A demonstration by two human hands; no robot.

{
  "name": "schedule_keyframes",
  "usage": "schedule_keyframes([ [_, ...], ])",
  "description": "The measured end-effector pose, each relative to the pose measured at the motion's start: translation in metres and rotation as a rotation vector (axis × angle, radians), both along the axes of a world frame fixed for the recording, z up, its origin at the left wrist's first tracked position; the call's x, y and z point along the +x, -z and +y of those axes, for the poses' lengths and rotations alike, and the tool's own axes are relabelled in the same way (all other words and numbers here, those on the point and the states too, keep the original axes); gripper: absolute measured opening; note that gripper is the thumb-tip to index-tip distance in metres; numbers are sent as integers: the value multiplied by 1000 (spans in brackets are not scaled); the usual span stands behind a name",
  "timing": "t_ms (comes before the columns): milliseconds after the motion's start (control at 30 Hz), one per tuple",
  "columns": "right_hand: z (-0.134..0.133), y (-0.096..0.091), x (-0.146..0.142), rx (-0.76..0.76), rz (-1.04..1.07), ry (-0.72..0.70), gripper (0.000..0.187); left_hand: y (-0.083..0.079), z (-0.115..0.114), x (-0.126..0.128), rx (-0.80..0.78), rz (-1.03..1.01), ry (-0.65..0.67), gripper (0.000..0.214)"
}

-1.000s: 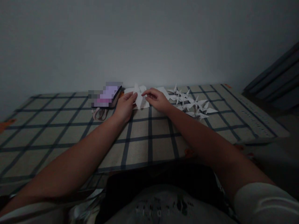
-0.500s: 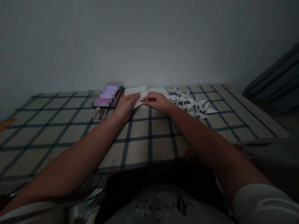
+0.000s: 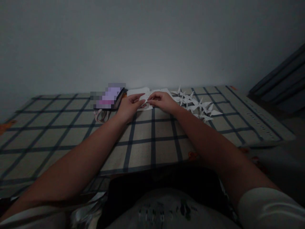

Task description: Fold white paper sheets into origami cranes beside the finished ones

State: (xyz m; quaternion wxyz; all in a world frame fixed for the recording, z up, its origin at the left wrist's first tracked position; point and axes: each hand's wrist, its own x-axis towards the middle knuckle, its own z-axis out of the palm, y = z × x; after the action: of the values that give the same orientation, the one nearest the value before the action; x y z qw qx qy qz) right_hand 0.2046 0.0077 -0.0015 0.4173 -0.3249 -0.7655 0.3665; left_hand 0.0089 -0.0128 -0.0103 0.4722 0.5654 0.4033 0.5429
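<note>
Near the far side of the table, my left hand (image 3: 127,107) has its thumb and fingers closed around a small white folded paper (image 3: 145,98). From the other side my right hand (image 3: 163,101) pinches the same paper between thumb and fingertips. Fingers hide much of the fold, so its exact shape is unclear. Behind both hands lie white paper sheets (image 3: 137,91), partly covered. Several white paper cranes (image 3: 202,109) sit in a cluster just right of my right hand.
A phone with a lit purple screen (image 3: 110,96), partly pixelated, leans left of my hands, with a pale strap (image 3: 101,116) before it. A checked cloth (image 3: 143,152) covers the table, which meets a grey wall (image 3: 152,44). Dark folded fabric (image 3: 283,79) is at right.
The paper between my hands now shows less of its surface and looks smaller. My left fingers have spread apart at the tips, and my right fingers have curled closer into a pinch.
</note>
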Motion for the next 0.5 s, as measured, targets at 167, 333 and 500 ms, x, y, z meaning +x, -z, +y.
schedule_keyframes([
  [167,-3,-3,0,-35,-41,27,14,-2,-4,0,53,98,-38,50],
  [333,0,2,0,10,-33,74,16,-4,-7,0,100,185,-21,48],
  [500,1,3,0,16,-65,69,18,0,-6,-1,92,203,-46,46],
])
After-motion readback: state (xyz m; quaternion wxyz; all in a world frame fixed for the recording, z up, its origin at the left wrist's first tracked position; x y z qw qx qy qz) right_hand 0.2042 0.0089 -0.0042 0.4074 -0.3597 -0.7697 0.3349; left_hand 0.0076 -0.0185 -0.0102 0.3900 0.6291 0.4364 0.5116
